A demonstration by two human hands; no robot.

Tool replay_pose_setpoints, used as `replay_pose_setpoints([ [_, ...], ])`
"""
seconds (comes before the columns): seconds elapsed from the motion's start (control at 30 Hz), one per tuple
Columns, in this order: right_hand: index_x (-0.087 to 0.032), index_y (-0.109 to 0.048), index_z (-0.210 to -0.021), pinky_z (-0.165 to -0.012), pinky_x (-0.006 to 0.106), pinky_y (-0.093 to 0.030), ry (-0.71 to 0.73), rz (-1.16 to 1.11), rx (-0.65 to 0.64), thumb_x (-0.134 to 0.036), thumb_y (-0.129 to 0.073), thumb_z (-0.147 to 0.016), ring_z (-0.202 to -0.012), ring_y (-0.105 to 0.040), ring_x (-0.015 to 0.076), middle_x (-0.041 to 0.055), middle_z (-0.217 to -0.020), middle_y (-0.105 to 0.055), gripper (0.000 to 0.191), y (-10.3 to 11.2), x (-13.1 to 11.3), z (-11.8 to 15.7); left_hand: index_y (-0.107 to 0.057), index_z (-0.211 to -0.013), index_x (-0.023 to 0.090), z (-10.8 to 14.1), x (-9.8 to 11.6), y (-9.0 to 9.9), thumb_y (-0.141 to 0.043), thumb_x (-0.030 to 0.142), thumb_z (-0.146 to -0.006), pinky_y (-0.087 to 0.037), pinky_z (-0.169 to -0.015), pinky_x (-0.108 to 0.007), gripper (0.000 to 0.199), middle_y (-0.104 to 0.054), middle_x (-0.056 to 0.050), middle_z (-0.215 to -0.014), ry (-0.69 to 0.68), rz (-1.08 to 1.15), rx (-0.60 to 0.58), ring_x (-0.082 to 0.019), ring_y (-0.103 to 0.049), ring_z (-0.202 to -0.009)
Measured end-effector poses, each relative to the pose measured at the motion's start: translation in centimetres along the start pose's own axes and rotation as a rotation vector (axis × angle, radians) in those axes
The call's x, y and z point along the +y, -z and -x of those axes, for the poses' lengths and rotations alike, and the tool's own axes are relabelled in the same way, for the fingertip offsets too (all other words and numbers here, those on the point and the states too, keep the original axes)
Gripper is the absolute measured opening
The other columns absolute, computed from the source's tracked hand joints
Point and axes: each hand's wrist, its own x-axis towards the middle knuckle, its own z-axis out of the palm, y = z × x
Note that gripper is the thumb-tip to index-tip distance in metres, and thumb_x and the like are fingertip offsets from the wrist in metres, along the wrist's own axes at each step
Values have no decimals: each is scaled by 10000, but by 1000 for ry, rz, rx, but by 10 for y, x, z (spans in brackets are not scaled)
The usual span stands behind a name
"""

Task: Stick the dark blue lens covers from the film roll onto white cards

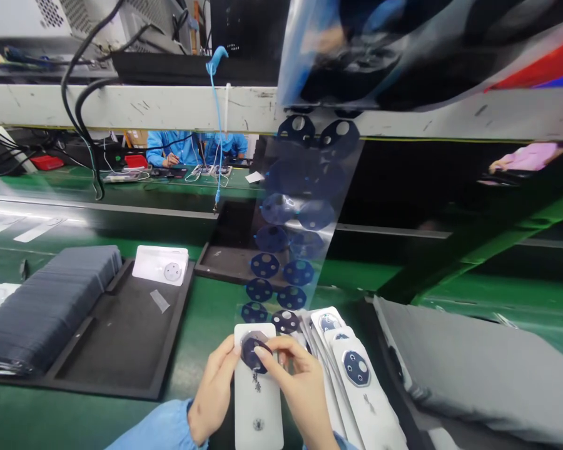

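Stretching beneath a scuffed beam (169,112), the green bench (211,306) bears white panels (363,397).

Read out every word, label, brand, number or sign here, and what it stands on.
No text is legible.
Black vertical marks and round emblem on the white panel at the left hand: too small to read.
Dark mark on the topmost stacked panel: too blurred.
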Motion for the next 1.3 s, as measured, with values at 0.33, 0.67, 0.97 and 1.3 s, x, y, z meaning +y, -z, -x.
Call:
replay_pose_setpoints([
  [0.33, -223, -687, -678, -580, 304, -432, 8, 33, 18, -401, -768, -688, -607, -514, 186, 16, -674, -649, 195, -1, -3, 1, -654, -1210, 200, 0, -2, 0, -549, 374, -936, -441, -942, -333, 342, -705, -78, -1136, 10, 23, -41, -273, -621, -1057],
  [0.67, -226, -673, -672, -573, 303, -433, 26, 38, 17, -422, -760, -712, -587, -487, 173, 8, -651, -622, 218, 0, -4, 1, -659, -1204, 195, -1, 1, -3, -562, 387, -925, -466, -895, -331, 352, -705, -84, -1126, 37, 51, -42, -268, -634, -1011],
  [0.97, -217, -679, -672, -561, 297, -440, 40, 40, 25, -393, -765, -716, -582, -511, 172, 9, -642, -631, 201, 0, -4, 0, -657, -1191, 185, 1, -4, -1, -561, 384, -927, -469, -840, -297, 344, -711, -77, -1085, 44, 52, -39, -243, -647, -959],
  [1.3, -222, -668, -675, -561, 297, -433, 50, 67, 54, -426, -743, -733, -585, -493, 173, 10, -644, -618, 226, -3, -5, 2, -667, -1189, 193, 1, 1, -5, -575, 411, -910, -490, -838, -312, 366, -717, -79, -1084, 43, 49, -33, -257, -656, -943],
])
